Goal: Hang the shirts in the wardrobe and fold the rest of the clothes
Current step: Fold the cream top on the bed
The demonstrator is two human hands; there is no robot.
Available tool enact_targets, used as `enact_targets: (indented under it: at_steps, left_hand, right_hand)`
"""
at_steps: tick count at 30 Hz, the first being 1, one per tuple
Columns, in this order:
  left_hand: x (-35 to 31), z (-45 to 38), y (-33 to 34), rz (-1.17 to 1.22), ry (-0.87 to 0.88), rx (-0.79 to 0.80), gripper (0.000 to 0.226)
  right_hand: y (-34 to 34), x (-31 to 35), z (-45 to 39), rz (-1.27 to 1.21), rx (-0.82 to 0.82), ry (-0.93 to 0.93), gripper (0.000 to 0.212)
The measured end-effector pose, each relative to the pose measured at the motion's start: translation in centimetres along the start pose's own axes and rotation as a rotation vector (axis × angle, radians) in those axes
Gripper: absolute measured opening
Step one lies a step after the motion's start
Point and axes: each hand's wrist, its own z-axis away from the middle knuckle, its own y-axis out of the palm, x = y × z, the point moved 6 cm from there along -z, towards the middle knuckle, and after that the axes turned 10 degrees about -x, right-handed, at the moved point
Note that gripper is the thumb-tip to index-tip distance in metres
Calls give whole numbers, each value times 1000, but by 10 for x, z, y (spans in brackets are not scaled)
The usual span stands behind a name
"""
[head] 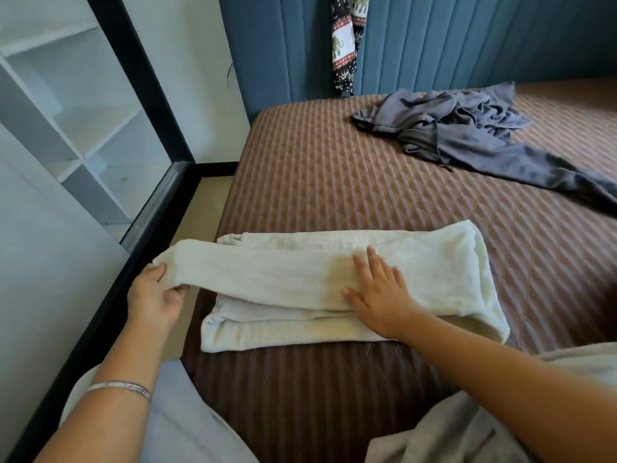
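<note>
While the cream garment lies half-folded at the bed's near-left corner, its long axis runs left to right across the person. Left hand pinches the lifted left end; right hand presses flat, fingers spread, at mid-length. Fold likely travels rightward, toward the flat hand.

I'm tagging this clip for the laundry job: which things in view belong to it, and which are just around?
Part of the job:
- cream garment, half folded on the bed
- left hand gripping its end
- right hand pressing flat on it
- grey clothes, crumpled
- wardrobe

Just around:
- bed
- blue headboard
- elephant-print cloth hanging there
- bracelet
</note>
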Motion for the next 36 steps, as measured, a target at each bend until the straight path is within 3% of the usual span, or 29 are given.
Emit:
enact_targets:
  at_steps: [3,4,7,14,17,20,28,30,34,36]
  left_hand:
    - [-10,-2,1,-300,113,77,27]
    - [-13,0,4,-385,129,122,32]
    - [-18,4,12,-527,122,241,40]
    - [-48,29,50,-407,225,437,41]
    - [-55,44,69,-324,237,501,40]
    - [-49,48,78,-327,241,505,44]
    - [-23,52,74,-415,216,472,53]
    - [-23,48,69,-463,223,464,55]
    - [-24,43,64,-551,249,447,58]
    - [-24,47,67,-583,270,434,59]
  right_hand:
    - [-22,-1,-10,-25,-179,-13,51]
    - [-22,-6,-13,7,-152,14,49]
    - [-5,-30,-9,163,151,172,68]
    - [-9,-56,1,133,415,356,79]
    - [-31,-88,14,208,522,479,100]
    - [-42,-97,27,352,637,440,122]
    - [-65,-89,39,576,686,502,104]
    - [-63,-73,31,498,608,474,98]
    - [-32,-11,-2,46,188,116,85]
    - [-11,10,-6,14,29,-47,78]
